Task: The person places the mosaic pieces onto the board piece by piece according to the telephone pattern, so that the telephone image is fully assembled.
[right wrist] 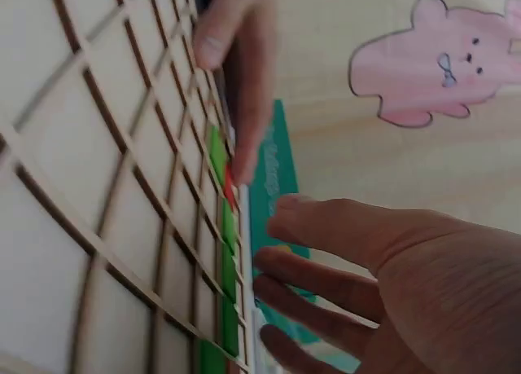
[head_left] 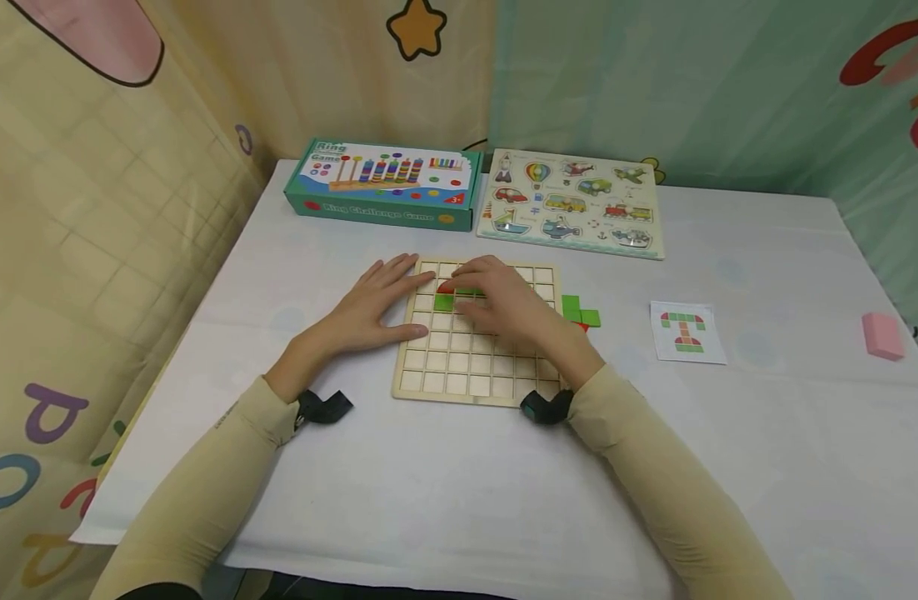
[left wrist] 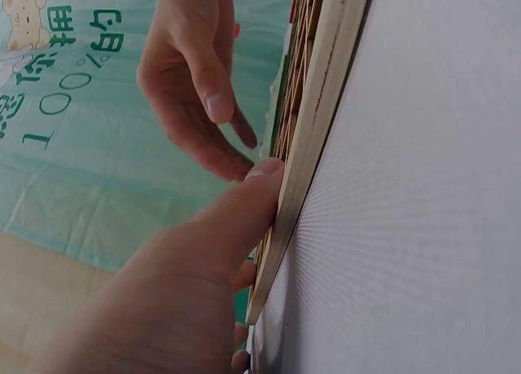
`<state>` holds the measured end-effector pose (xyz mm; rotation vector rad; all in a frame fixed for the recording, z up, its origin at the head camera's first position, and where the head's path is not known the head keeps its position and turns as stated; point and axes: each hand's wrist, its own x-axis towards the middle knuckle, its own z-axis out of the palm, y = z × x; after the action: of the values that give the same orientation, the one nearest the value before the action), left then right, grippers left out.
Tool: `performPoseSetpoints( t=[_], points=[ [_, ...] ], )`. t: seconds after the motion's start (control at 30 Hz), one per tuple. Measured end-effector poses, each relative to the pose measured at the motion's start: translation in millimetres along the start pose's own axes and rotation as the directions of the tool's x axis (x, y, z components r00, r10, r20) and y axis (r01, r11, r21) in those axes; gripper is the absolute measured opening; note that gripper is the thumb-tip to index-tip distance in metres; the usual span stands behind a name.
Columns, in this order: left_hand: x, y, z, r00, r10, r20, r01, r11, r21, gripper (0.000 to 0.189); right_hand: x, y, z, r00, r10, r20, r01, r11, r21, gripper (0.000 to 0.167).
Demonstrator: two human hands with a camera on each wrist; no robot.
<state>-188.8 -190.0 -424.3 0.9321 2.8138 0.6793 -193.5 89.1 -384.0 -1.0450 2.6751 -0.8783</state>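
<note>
One wooden grid board (head_left: pixel 459 367) lies flat on the desk (head_left: pixel 429 483), and both hands are on it. The left hand (head_left: pixel 369 308) rests on the board's left edge with straight fingers, the thumb (left wrist: pixel 244 203) pressing the rim. The right hand (head_left: pixel 504 304) lies over the upper middle of the grid, its fingers relaxed and touching the coloured blocks (head_left: pixel 451 296) that sit in the cells there; I cannot tell if it pinches one.

I judge the board to be light, stiff and thin, with delicate ribs between the cells, so it is better to hold it by the outer frame. The blocks seem small, hard and smooth, a little slippery, best taken by the sides with two fingertips.

Counted: one board, a few green and red blocks in the grid (the number is hidden by the hand), a small group of loose blocks (head_left: pixel 581 312) just beside the right edge, one pattern card (head_left: pixel 686 332), one pink eraser-like block (head_left: pixel 882 335), one game box (head_left: pixel 384 185), one vehicle puzzle (head_left: pixel 571 204).
</note>
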Motion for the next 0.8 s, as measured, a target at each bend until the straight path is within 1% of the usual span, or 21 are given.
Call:
performPoseSetpoints(
  t=[0.13, 0.2, 0.3, 0.33, 0.4, 0.5, 0.57, 0.67, 0.8],
  points=[
    [-0.4, 0.2, -0.2, 1.0, -0.019, -0.004, 0.019, 1.0, 0.0, 0.087, -11.2, 14.5, -32.2, 0.993, 0.1, 0.064, -0.104, 0.993, 0.059, 0.03],
    [-0.5, 0.3, -0.2, 0.999, -0.036, -0.008, 0.036, 0.999, 0.002, 0.089, -19.2, 23.1, -48.5, 0.983, 0.161, 0.091, -0.167, 0.984, 0.068, 0.029],
    [0.8, -0.8, 0.8, 0.997, -0.07, -0.023, 0.071, 0.997, 0.021, 0.091, -33.6, 35.4, -69.8, 0.96, 0.262, 0.098, -0.267, 0.963, 0.045, 0.024],
    [1.0, -1.4, 1.2, 0.996, -0.085, -0.028, 0.085, 0.996, 0.027, 0.091, -38.1, 39.0, -75.6, 0.949, 0.301, 0.096, -0.305, 0.952, 0.03, 0.024],
    [1.9, -1.9, 1.7, 0.994, -0.108, -0.033, 0.109, 0.994, 0.031, 0.092, -46.4, 45.3, -84.4, 0.92, 0.379, 0.104, -0.38, 0.925, -0.009, 0.025],
    [1.9, -1.7, 1.8, 0.989, -0.14, -0.04, 0.141, 0.99, 0.025, 0.092, -54.3, 51.0, -90.5, 0.868, 0.476, 0.141, -0.471, 0.88, -0.067, 0.03],
    [1.5, -1.2, 1.5, 0.987, -0.157, -0.043, 0.158, 0.987, 0.023, 0.091, -56.0, 52.5, -90.9, 0.843, 0.511, 0.171, -0.502, 0.86, -0.096, 0.032],
    [1.4, -1.2, 1.0, 0.983, -0.175, -0.054, 0.177, 0.984, 0.029, 0.091, -54.5, 52.5, -89.0, 0.827, 0.529, 0.193, -0.517, 0.849, -0.111, 0.031],
    [2.2, -1.5, 0.6, 0.981, -0.186, -0.06, 0.188, 0.982, 0.028, 0.092, -51.7, 52.5, -86.3, 0.824, 0.535, 0.187, -0.522, 0.845, -0.117, 0.027]
  ],
)
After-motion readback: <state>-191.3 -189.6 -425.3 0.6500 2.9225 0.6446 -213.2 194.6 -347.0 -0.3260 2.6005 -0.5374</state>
